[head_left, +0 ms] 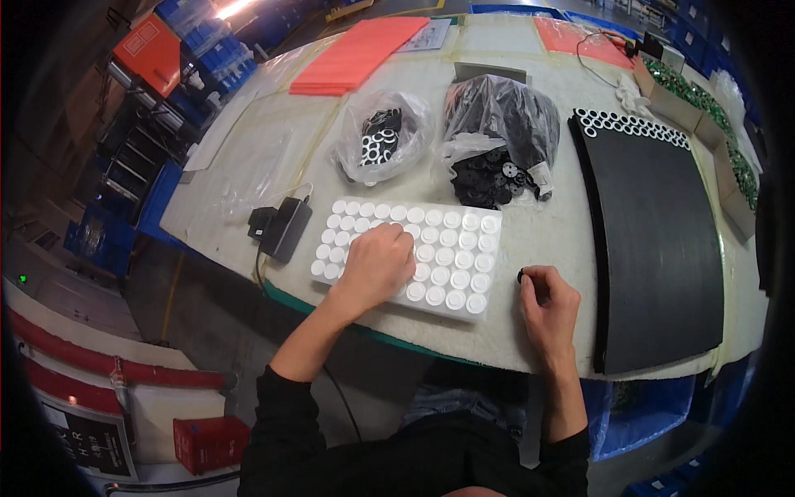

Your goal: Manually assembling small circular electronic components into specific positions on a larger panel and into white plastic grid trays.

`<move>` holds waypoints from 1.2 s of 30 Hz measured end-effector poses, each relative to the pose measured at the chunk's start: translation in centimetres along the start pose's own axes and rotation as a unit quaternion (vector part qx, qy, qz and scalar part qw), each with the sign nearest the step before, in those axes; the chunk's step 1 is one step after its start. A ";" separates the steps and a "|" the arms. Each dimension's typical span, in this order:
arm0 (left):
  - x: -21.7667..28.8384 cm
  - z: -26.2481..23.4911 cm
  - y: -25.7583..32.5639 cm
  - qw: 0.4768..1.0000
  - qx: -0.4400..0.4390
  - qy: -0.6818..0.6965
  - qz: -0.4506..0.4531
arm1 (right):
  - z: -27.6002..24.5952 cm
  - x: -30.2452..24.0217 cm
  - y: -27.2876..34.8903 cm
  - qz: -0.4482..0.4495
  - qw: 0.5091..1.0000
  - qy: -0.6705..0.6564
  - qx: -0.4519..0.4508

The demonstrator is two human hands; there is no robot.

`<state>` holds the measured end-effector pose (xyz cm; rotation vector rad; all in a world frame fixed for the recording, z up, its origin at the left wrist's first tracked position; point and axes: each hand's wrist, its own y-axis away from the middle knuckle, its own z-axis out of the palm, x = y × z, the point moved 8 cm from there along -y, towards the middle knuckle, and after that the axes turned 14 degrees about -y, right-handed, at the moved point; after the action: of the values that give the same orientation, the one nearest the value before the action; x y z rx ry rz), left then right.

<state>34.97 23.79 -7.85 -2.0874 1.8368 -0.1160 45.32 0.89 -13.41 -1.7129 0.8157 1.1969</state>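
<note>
The person wears a black top (406,460) with two matching black sleeves (281,427), creased and ending partway along the forearms (308,346). The fabric appears matte. Beyond the sleeves, forearms, left hand (378,263) and right hand (550,313) are bare.

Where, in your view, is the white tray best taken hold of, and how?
Probably by the short ends of the white tray, coming from left and right: it lies flat and crosswise, and round white pieces crowd its top.

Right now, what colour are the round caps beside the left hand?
White; the round caps beside the left hand show best in the head view.
</note>
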 end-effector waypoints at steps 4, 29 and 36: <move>-2.7 1.7 -0.4 0.982 -0.048 0.164 -0.082 | 0.0 0.2 0.0 0.009 1.000 -0.003 0.007; 7.0 -0.8 3.0 0.765 0.057 0.624 -0.152 | 3.2 0.0 1.7 0.211 0.863 -0.454 -0.061; 7.6 -0.2 2.4 0.748 0.021 0.637 -0.184 | 3.3 0.4 2.0 0.184 0.867 -0.459 -0.054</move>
<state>33.81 16.13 -9.74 -2.4632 1.7762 -2.1002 42.52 3.08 -14.91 -0.8576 0.4688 2.0999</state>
